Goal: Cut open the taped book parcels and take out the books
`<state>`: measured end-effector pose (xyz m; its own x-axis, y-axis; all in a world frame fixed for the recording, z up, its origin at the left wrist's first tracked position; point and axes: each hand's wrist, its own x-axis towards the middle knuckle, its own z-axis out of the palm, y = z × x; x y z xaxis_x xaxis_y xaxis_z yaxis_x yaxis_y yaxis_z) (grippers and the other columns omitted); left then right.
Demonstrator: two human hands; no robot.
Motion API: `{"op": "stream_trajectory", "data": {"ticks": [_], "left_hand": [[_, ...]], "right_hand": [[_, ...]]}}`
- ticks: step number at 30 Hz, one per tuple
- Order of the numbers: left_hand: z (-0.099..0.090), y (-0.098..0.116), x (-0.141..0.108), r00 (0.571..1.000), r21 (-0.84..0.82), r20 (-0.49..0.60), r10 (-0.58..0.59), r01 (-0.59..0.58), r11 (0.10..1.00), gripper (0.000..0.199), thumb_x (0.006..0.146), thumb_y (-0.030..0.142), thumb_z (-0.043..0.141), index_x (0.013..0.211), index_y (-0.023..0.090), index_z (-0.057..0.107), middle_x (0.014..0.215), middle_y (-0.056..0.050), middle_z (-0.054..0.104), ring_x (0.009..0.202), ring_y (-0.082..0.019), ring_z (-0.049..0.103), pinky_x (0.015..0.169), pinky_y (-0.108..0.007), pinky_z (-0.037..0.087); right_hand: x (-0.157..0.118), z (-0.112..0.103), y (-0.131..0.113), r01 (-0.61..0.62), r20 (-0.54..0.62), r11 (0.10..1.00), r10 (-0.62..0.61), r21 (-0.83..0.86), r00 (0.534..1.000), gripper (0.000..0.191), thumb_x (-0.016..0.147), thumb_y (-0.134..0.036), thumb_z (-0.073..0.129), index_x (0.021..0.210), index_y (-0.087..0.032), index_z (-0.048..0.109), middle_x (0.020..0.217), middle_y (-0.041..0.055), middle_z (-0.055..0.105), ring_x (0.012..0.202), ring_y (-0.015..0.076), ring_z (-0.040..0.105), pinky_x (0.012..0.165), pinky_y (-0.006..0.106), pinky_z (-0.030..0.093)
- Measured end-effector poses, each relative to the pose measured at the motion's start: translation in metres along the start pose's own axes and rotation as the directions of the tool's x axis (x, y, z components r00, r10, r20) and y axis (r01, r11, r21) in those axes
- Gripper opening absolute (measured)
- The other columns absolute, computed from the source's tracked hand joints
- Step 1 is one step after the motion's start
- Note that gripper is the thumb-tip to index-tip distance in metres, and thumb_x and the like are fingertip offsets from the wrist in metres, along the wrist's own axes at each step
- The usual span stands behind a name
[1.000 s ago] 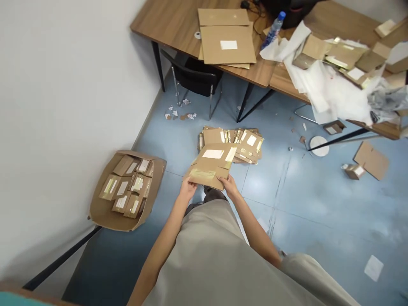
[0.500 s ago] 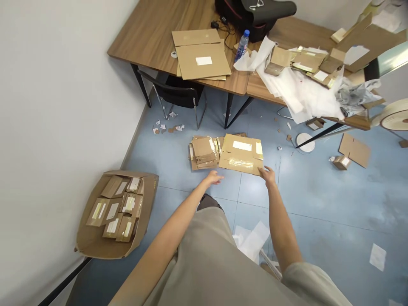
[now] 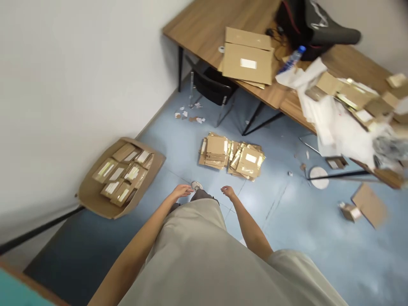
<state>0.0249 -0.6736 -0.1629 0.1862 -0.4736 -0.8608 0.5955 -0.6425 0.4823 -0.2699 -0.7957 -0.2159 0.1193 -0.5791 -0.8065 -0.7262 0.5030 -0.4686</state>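
Both hands are empty in front of my body. My left hand [image 3: 182,191] has its fingers stretched out, above the floor near my shoe. My right hand [image 3: 227,191] hangs with loosely curled fingers a little short of the piles. On the floor ahead lie two piles of flattened cardboard boxes side by side: the left pile [image 3: 217,146] and the right pile [image 3: 250,159], whose top sheet has a white label and shiny tape. At the left by the wall, a large open carton [image 3: 92,208] holds several small taped boxes [image 3: 116,173].
A wooden desk [image 3: 204,29] carries flat cardboard sheets [image 3: 247,63], a bottle [image 3: 292,58], a bag [image 3: 314,25], white wrapping [image 3: 338,123] and boxes. A black chair [image 3: 213,87] stands under it. Paper scraps [image 3: 193,119], a round white base [image 3: 318,177] and loose cardboard [image 3: 369,206] are on the floor.
My right hand has let go of the flattened box, which now lies on the right pile. Both hands have drawn back towards my body. The view has swung left.
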Motion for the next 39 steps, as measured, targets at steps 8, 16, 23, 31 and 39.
{"op": "stream_trajectory", "data": {"ticks": [8, 16, 23, 31, 39], "left_hand": [[-0.101, -0.018, -0.048, 0.968, -0.231, -0.243, 0.07, -0.128, 0.965, 0.037, 0.079, 0.038, 0.082, 0.111, 0.021, 0.077, 0.123, -0.015, 0.082, 0.12, -0.031, 0.077, 0.112, -0.042, 0.054], [-0.19, -0.081, -0.108, 0.85, -0.525, -0.52, 0.078, -0.391, 0.756, 0.042, 0.083, 0.031, 0.078, 0.122, 0.016, 0.074, 0.141, -0.019, 0.074, 0.123, -0.028, 0.076, 0.11, -0.037, 0.056], [-0.271, -0.145, -0.133, 0.819, -0.668, -0.572, -0.034, -0.442, 0.599, 0.039, 0.083, 0.027, 0.081, 0.12, 0.013, 0.076, 0.14, -0.019, 0.075, 0.114, -0.025, 0.078, 0.108, -0.036, 0.055], [-0.376, -0.172, -0.152, 0.814, -0.7, -0.574, -0.092, -0.429, 0.571, 0.034, 0.086, 0.033, 0.076, 0.115, 0.016, 0.075, 0.136, -0.018, 0.077, 0.117, -0.027, 0.078, 0.107, -0.038, 0.057], [-0.436, -0.157, -0.134, 0.827, -0.703, -0.53, -0.189, -0.304, 0.643, 0.039, 0.08, 0.037, 0.078, 0.113, 0.016, 0.075, 0.128, -0.021, 0.079, 0.112, -0.028, 0.079, 0.102, -0.04, 0.057]], "right_hand": [[0.021, 0.11, -0.121, 0.451, 0.46, 0.784, -0.24, -0.427, 0.855, 0.024, 0.099, -0.024, 0.065, 0.118, -0.017, 0.079, 0.108, 0.0111, 0.084, 0.109, 0.0247, 0.08, 0.101, 0.036, 0.059], [-0.008, 0.247, -0.207, 0.776, 0.764, 0.416, -0.242, -0.475, 0.597, 0.031, 0.103, -0.027, 0.06, 0.129, -0.02, 0.075, 0.129, 0.011, 0.08, 0.12, 0.0212, 0.076, 0.107, 0.034, 0.057], [-0.044, 0.358, -0.221, 0.81, 0.803, 0.203, -0.136, -0.55, 0.58, 0.032, 0.105, -0.028, 0.061, 0.132, -0.021, 0.076, 0.122, 0.0094, 0.083, 0.115, 0.0208, 0.077, 0.104, 0.032, 0.057], [-0.068, 0.458, -0.225, 0.754, 0.754, -0.019, -0.006, -0.657, 0.657, 0.038, 0.107, -0.029, 0.06, 0.141, -0.018, 0.073, 0.134, 0.0142, 0.079, 0.126, 0.025, 0.075, 0.109, 0.031, 0.054], [-0.067, 0.501, -0.226, 0.707, 0.673, -0.2, 0.219, -0.678, 0.707, 0.048, 0.108, -0.033, 0.055, 0.147, -0.011, 0.069, 0.153, 0.0211, 0.067, 0.143, 0.0328, 0.063, 0.117, 0.036, 0.047]]}}
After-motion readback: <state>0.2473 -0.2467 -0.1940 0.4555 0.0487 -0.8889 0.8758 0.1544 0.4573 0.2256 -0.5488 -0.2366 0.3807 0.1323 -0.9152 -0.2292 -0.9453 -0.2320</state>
